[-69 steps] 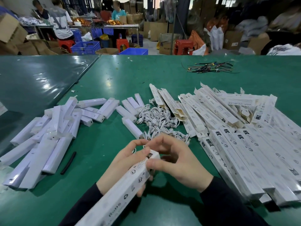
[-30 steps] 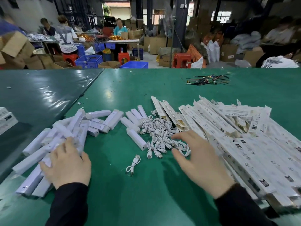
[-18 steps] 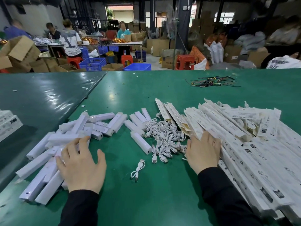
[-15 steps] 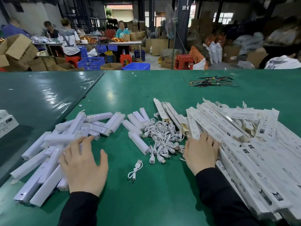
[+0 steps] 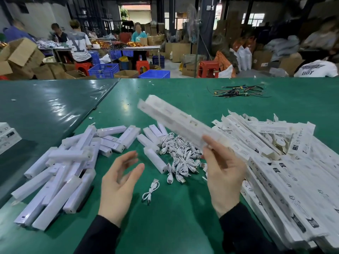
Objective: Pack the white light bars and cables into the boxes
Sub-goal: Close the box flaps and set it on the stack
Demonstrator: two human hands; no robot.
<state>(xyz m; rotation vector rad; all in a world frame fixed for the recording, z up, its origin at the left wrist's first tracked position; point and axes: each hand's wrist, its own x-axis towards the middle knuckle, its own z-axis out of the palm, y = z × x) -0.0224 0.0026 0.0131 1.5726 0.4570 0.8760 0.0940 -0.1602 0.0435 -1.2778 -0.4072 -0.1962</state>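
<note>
My right hand [image 5: 222, 173] holds one long white box [image 5: 176, 121] by its near end, lifted above the table and slanting up to the far left; it is motion-blurred. My left hand [image 5: 119, 182] hovers over the green table [image 5: 183, 217] with fingers spread, holding nothing. White light bars [image 5: 60, 167] lie piled at the left. A heap of coiled white cables [image 5: 180, 153] sits in the middle, and a single cable [image 5: 150, 191] lies apart near my left hand. Several flat white boxes [image 5: 286, 173] are stacked at the right.
A short light bar [image 5: 155, 160] lies between my hands. A bundle of dark wires [image 5: 238, 91] rests at the far right of the table. More white boxes [image 5: 7, 136] sit at the left edge. People work at tables among cartons and crates beyond.
My right hand has picked a box off the right-hand pile and raised it. My left hand has come off the light bars and moved toward the middle, fingers spread.
</note>
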